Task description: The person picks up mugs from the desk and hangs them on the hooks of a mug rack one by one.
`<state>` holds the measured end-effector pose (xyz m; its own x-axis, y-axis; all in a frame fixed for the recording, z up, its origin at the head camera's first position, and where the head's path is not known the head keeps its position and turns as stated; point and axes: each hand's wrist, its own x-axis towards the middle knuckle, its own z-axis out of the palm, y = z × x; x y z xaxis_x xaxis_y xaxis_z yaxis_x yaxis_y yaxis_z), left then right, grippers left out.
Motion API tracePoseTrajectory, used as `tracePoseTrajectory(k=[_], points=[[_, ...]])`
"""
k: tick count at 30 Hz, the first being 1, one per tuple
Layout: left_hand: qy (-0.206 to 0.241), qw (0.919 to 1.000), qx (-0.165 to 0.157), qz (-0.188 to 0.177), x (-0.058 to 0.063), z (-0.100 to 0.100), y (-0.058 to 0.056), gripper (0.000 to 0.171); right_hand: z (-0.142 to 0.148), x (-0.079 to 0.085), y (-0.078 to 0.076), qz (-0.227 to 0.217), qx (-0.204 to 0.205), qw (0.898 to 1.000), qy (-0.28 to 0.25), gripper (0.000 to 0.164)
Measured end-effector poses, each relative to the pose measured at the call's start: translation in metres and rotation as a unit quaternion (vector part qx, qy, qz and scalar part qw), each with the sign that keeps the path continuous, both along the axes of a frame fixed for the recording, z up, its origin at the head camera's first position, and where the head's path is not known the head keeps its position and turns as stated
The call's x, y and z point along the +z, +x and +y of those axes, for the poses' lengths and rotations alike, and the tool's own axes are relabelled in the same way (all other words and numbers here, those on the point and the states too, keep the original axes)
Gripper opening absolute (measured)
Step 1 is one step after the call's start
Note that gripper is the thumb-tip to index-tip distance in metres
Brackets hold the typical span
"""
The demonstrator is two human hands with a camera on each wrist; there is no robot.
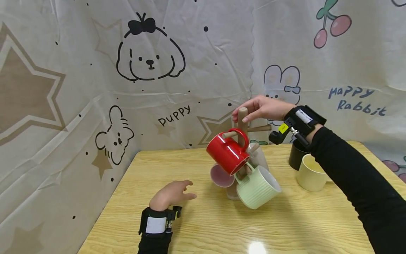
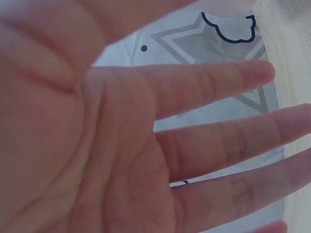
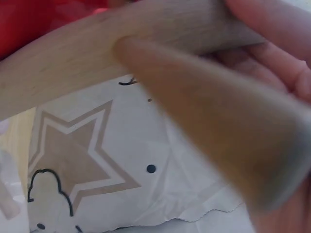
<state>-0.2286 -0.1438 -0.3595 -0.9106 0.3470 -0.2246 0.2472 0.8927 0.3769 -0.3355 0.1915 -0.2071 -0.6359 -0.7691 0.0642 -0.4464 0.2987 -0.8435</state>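
Observation:
My right hand (image 1: 266, 107) holds the top of a wooden mug tree (image 1: 243, 124), thumb and fingers on either side of its post. In the right wrist view a bare peg (image 3: 209, 116) juts toward the camera beside those fingers. A red mug (image 1: 226, 152) hangs by its handle from an upper peg. Below it a ribbed pale green mug (image 1: 256, 190) hangs tilted, its mouth facing right. A pink cup (image 1: 221, 176) shows behind at the lower left, and a whitish mug (image 1: 260, 159) is partly hidden behind the post. My left hand (image 1: 171, 194) hovers left of the tree, fingers extended, holding nothing.
Right of the tree a pale yellow mug (image 1: 311, 176) stands on the wooden table (image 1: 177, 165), partly covered by my right sleeve. Just behind it is a black cup (image 1: 296, 156). A printed cloth (image 1: 203, 63) hangs along the back and left edges.

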Motion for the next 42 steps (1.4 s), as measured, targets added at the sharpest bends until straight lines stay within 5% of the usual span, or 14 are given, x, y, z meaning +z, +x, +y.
tracePoseTrajectory(k=[4,9,18,23,33,42], points=[[-0.009,1.0,0.002,0.001,0.0,0.0,0.0,0.05,0.0,-0.007,0.001,0.042,0.015,0.999,-0.026,0.031],[-0.014,0.9999,-0.001,0.008,0.001,0.004,0.001,0.05,-0.003,-0.014,0.008,0.111,-0.031,0.993,-0.034,0.027],[-0.017,0.9998,-0.005,0.012,0.001,0.01,0.001,0.052,-0.009,-0.024,0.023,0.107,-0.11,0.983,-0.104,0.033],[-0.021,0.9998,-0.003,0.007,0.001,0.01,0.0,0.052,-0.015,-0.023,0.037,0.087,-0.194,0.972,-0.099,0.038],[-0.024,0.9997,-0.004,-0.001,-0.001,0.013,0.0,0.051,-0.033,-0.025,0.061,0.042,-0.324,0.938,-0.117,0.038],[-0.025,0.9997,-0.009,0.0,0.0,0.015,0.0,0.051,-0.049,-0.027,0.075,0.04,-0.452,0.876,-0.162,0.042]])
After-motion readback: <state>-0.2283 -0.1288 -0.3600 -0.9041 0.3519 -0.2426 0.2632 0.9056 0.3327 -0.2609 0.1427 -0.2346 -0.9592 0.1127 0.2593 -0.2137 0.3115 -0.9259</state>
